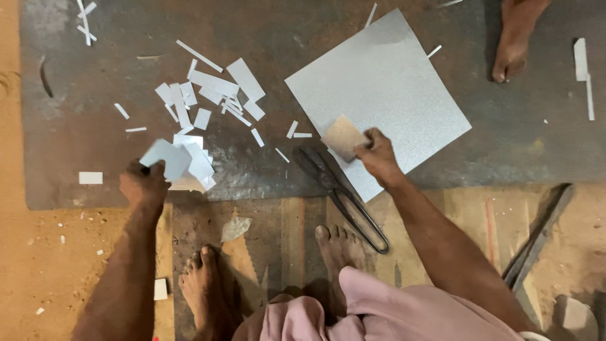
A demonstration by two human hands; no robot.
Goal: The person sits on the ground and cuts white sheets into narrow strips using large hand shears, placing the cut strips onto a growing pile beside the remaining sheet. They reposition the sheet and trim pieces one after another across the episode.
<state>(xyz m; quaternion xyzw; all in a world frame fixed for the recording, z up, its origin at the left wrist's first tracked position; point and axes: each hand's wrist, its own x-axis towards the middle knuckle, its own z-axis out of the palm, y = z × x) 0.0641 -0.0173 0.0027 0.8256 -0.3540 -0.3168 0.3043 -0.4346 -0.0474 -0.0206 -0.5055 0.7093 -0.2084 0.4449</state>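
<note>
Two hands work here: the left hand [144,184] at lower left, the right hand [377,158] near the centre. Three bare feet show: two at the bottom, the left foot [203,292] and the right foot [338,247], and another person's foot [512,41] at the upper right. There is one large metal sheet [385,95], one small tan card [343,136], and one pair of shears [341,192]. The metal offcuts [208,95] at upper left are too many and too overlapped to count.

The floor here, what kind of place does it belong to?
Probably a small sheet-metal workshop, worked on the ground: a large metal sheet, metal shears and many cut offcuts lie on a dark floor plate.
</note>
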